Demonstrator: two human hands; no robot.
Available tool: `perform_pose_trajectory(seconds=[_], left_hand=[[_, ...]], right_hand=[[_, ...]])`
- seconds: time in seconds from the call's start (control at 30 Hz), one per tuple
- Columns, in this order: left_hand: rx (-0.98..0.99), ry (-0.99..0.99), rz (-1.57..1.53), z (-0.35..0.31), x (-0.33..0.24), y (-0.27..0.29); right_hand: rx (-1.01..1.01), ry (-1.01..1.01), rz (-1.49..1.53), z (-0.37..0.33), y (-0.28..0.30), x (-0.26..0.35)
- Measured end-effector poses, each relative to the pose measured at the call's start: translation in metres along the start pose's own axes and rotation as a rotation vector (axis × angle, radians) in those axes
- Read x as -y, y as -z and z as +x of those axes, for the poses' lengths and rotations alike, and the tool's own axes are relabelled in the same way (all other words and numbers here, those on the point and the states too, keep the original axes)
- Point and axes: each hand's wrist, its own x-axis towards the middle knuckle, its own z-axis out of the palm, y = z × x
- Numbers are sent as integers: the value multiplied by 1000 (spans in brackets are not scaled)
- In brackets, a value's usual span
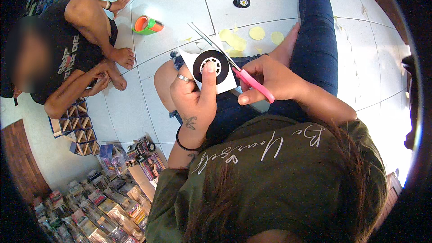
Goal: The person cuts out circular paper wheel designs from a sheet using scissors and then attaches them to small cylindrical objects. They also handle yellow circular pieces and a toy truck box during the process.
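My left hand (195,90) grips a white square of paper (227,84) printed with a black wheel (198,66), its thumb pressed on the wheel's pale hub. In my right hand (276,81) is a pair of scissors with pink handles (255,85). Their metal blades (204,37) are apart and lie along the paper's upper right side, pointing up and left. Whether the edge sits between the blades I cannot tell. Beyond the paper, yellow paper discs (257,33) and pale scraps lie on the tiled floor.
Cut-out black wheels (241,2) lie farther off on the floor (180,0). An orange and green tape roll (147,25) stands left of them. Another person (85,40) sits at the left. Below are a honeycomb-like wooden rack (76,126), a toy vehicle (141,148) and many packaged items (99,202).
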Motion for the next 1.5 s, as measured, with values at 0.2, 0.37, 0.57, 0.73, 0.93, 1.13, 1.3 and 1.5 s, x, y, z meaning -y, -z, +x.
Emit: perform_pose_trajectory(seconds=[0.2, 0.37, 0.57, 0.73, 0.93, 1.13, 1.3, 1.5], left_hand=[[47, 36, -25, 0, -6, 5], [82, 62, -47, -1, -6, 8], [97, 59, 52, 0, -5, 16], [122, 68, 39, -1, -4, 19], [194, 0, 129, 5, 0, 25], [186, 129, 95, 5, -7, 27], [199, 163, 29, 7, -8, 26], [277, 58, 191, 17, -2, 33]], right_hand=[[18, -36, -8, -2, 2, 2], [13, -17, -18, -3, 2, 2], [57, -52, -137, -3, 9, 3], [49, -28, -103, -3, 9, 6], [121, -88, -223, -1, 20, 13], [125, -94, -208, 1, 25, 17], [125, -97, -271, 1, 29, 18], [136, -103, -323, 1, 33, 18]])
